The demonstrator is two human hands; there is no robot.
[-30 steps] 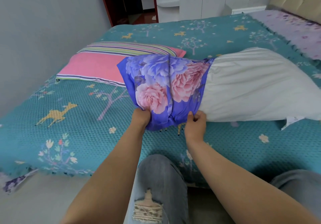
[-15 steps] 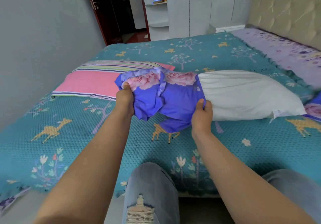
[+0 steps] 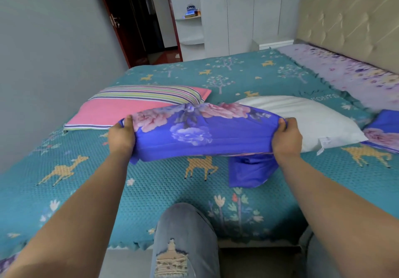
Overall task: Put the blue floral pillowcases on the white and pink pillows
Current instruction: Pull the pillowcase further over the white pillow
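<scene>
A blue floral pillowcase (image 3: 203, 135) is stretched wide between my hands above the bed. My left hand (image 3: 122, 136) grips its left end and my right hand (image 3: 288, 137) grips its right end; a loose flap hangs down below the right hand. The white pillow (image 3: 306, 115) lies behind the case, its near end hidden by the fabric. Whether the case covers that end cannot be told. The pink pillow (image 3: 127, 109) with a striped band lies at the left. A second blue floral pillowcase (image 3: 382, 131) lies at the right edge.
The bed carries a teal quilted spread (image 3: 164, 189) with deer and trees. A lilac sheet (image 3: 345, 72) and padded headboard (image 3: 349, 18) are at the right. The grey wall (image 3: 54, 51) runs close along the left. My jeans-clad knee (image 3: 183, 239) is at the bed's near edge.
My hands have moved apart, pulling the bunched pillowcase out into a wide, taut band. The camera view has tilted up, showing more of the room.
</scene>
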